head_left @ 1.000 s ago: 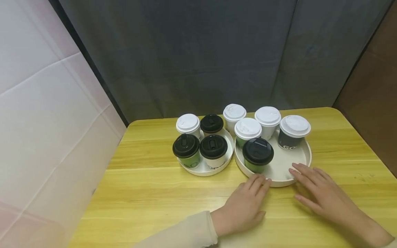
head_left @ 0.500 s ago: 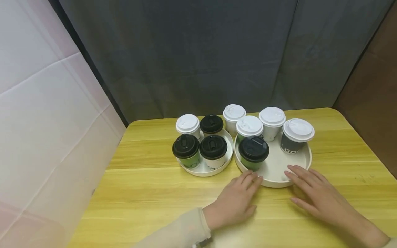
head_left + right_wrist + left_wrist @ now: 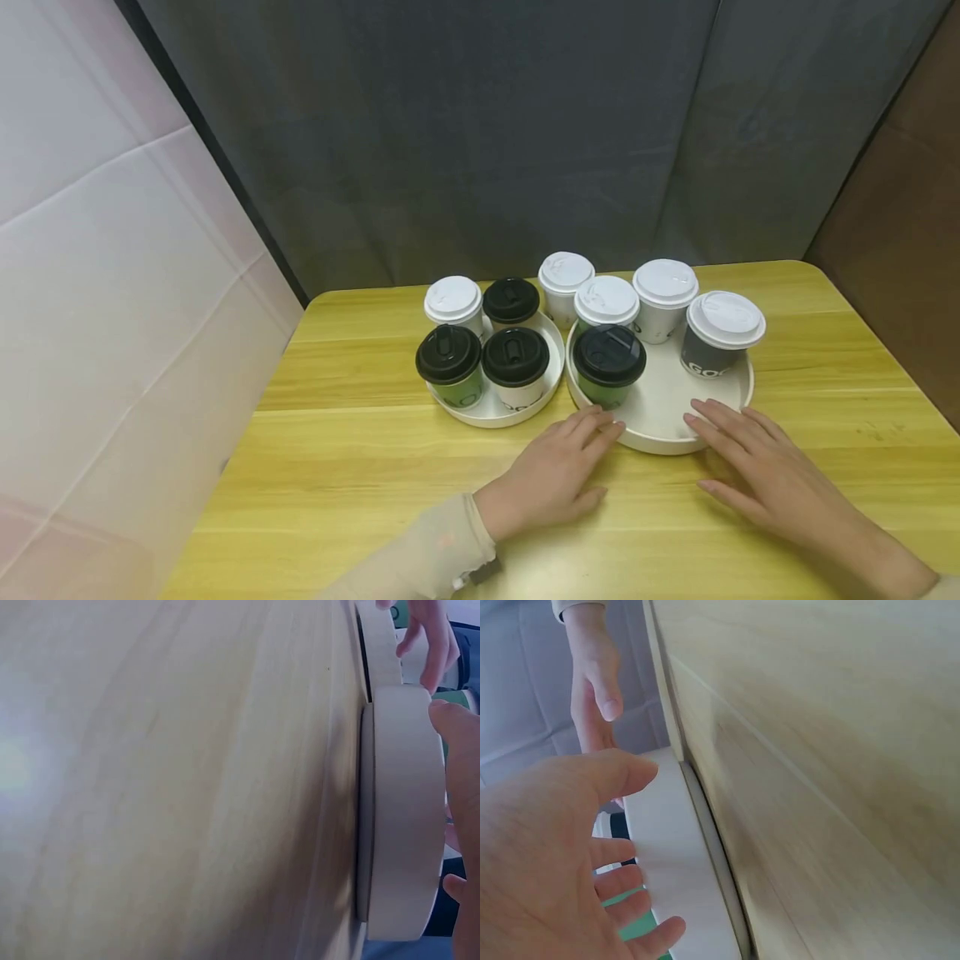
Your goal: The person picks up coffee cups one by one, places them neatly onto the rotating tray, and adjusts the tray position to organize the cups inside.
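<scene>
On the yellow wooden table a round white turntable tray (image 3: 663, 417) bears several lidded paper cups. A green cup with a black lid (image 3: 610, 357) stands at its left, a dark cup with a white lid (image 3: 723, 321) at its right. Two more white-lidded cups stand toward the back. My left hand (image 3: 551, 475) has its fingertips at the tray's front-left rim, thumb apart from it; the left wrist view shows the loosely bent fingers over the rim (image 3: 679, 855). My right hand (image 3: 772, 479) lies with extended fingers at the front-right rim. Neither hand grips a cup.
A smaller round white tray (image 3: 495, 419) with several lidded cups stands close on the left. Between the trays at the back is another white-lidded cup (image 3: 566, 279). A dark curtain (image 3: 480, 142) hangs behind the table, and a brown panel (image 3: 900, 233) stands at the right.
The right tray has turned clockwise seen from above: its black-lidded cup moved left and back, its dark cup right and forward. My left hand moved left along the rim; the right shifted slightly left.
</scene>
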`<action>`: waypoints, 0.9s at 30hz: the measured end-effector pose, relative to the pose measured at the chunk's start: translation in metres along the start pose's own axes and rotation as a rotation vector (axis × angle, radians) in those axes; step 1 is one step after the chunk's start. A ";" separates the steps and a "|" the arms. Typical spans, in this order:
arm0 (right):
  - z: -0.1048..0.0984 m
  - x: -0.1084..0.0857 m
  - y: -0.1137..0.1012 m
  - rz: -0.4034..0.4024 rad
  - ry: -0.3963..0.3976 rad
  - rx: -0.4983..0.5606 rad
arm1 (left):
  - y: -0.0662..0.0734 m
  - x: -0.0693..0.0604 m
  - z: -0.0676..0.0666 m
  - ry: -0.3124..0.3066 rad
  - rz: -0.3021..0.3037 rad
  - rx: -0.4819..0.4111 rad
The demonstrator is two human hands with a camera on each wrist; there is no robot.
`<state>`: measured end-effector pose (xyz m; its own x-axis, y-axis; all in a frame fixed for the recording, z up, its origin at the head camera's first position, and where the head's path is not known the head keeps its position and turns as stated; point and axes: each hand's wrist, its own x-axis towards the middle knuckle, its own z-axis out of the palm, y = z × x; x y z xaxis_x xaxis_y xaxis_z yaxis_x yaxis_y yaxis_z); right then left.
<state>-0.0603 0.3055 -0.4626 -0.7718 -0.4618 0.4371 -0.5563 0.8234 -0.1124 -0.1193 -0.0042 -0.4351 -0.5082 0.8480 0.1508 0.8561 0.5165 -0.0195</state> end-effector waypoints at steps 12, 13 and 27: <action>-0.027 0.059 -0.004 -0.113 0.172 0.062 | 0.000 -0.002 -0.027 -0.059 0.004 -0.063; -0.032 0.068 -0.006 -0.121 0.196 0.069 | -0.001 -0.002 -0.034 -0.073 0.006 -0.098; -0.073 0.202 -0.003 0.112 -0.101 0.120 | -0.035 0.012 -0.123 0.213 -0.251 -0.512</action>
<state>-0.1925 0.2339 -0.3092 -0.8547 -0.4052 0.3246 -0.4932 0.8290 -0.2636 -0.1440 -0.0265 -0.3106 -0.7155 0.6378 0.2851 0.6762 0.5298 0.5119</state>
